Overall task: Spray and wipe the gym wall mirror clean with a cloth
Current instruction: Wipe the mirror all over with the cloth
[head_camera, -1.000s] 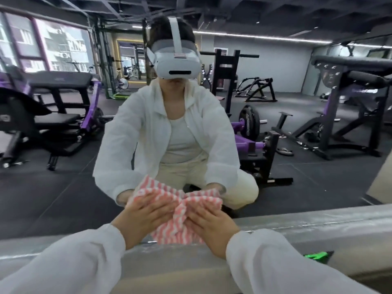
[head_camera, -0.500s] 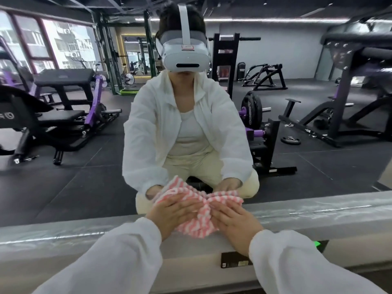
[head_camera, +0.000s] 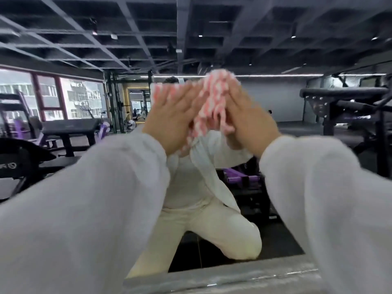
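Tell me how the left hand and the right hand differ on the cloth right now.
The left hand lies flat with straight fingers over the striped cloth; the right hand has cloth bunched along its inner edge. The left hand covers the cloth's lower, flatter part; the right reaches up to its higher, bunched part. Both press it against the mirror.

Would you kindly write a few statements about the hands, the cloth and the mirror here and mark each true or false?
1. Both hands press the striped cloth against the mirror. True.
2. The cloth is plain blue. False: it is pink and white.
3. The left hand lies with straight fingers on the cloth. True.
4. The right hand holds a spray bottle. False: it is on the cloth only.
5. The sleeves are black. False: they are white.
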`<act>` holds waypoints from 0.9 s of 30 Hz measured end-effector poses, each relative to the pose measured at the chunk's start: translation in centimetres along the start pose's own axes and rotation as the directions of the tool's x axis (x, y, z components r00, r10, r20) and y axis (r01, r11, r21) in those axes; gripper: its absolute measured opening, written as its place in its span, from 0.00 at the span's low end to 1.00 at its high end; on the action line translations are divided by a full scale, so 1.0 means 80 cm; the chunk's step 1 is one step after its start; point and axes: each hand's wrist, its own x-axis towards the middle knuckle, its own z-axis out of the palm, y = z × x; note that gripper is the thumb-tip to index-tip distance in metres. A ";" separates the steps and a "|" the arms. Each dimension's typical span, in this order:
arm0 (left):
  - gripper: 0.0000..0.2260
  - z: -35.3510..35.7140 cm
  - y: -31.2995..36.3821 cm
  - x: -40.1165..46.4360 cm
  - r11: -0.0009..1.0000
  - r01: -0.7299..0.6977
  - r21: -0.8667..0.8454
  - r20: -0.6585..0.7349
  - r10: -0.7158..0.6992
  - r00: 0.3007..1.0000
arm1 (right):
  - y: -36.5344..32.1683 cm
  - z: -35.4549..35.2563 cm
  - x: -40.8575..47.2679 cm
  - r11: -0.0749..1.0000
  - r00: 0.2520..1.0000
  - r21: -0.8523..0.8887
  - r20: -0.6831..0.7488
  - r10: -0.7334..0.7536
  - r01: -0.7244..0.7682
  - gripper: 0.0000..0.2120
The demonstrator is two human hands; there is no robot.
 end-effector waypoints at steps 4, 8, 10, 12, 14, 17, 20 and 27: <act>0.26 -0.028 -0.014 0.062 0.977 0.214 -0.022 0.029 -0.213 0.977 | 0.030 -0.041 0.032 0.991 0.995 0.098 -0.035 0.090 -0.086 0.29; 0.27 -0.015 0.001 0.051 0.979 0.140 -0.146 -0.011 -0.143 0.990 | 0.021 -0.023 0.004 0.958 0.995 0.278 -0.052 0.091 -0.073 0.30; 0.30 0.003 0.014 0.027 0.986 0.004 -0.167 -0.053 -0.013 0.998 | 0.016 0.005 -0.021 0.938 0.993 0.345 -0.096 0.063 -0.026 0.31; 0.26 0.030 0.029 -0.003 0.982 -0.116 -0.146 -0.097 0.103 0.990 | 0.011 0.038 -0.051 0.928 0.985 0.368 -0.173 0.018 0.048 0.30; 0.23 0.056 0.048 -0.044 0.969 -0.185 -0.165 -0.099 0.170 0.980 | -0.003 0.066 -0.087 0.919 0.977 0.379 -0.210 -0.032 0.111 0.27; 0.24 0.085 0.082 -0.127 0.947 -0.255 -0.195 0.070 0.272 0.960 | -0.031 0.111 -0.165 0.893 0.964 0.385 -0.210 -0.164 0.235 0.18; 0.26 0.086 0.123 -0.200 0.902 -0.419 -0.106 0.351 0.429 0.833 | -0.061 0.142 -0.247 0.829 0.874 0.302 -0.033 -0.485 0.471 0.20; 0.31 0.037 0.207 -0.254 0.966 -0.236 -0.110 0.973 0.154 0.174 | -0.099 0.143 -0.320 0.671 0.525 0.396 0.421 -0.740 0.627 0.30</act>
